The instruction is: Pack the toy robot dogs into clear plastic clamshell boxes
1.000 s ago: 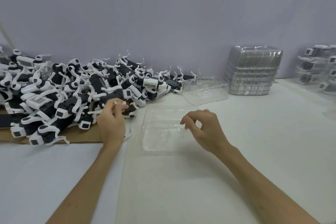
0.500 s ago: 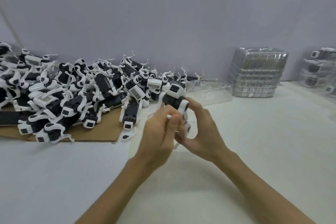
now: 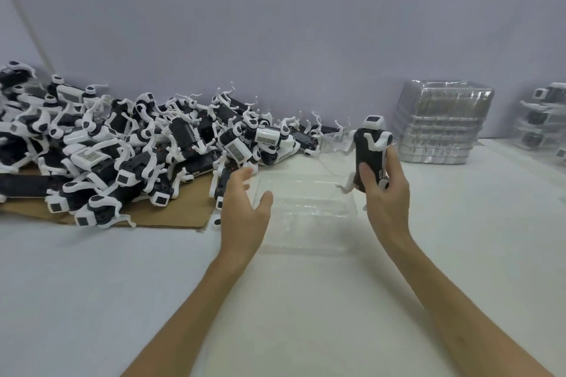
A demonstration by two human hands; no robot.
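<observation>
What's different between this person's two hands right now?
The left hand is open and empty; the right hand grips a toy dog, held head-up. The left hand is at the clear box's left side; the right hand is at its right side. Both are bare and close to the box.

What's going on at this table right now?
A person is mid-packing. The right hand holds one toy robot dog upright above the right edge of an open clear clamshell box, not yet in it. The left hand hovers open at the box's left edge. A pile of unpacked dogs lies to the left; empty clamshells are stacked back right.
</observation>
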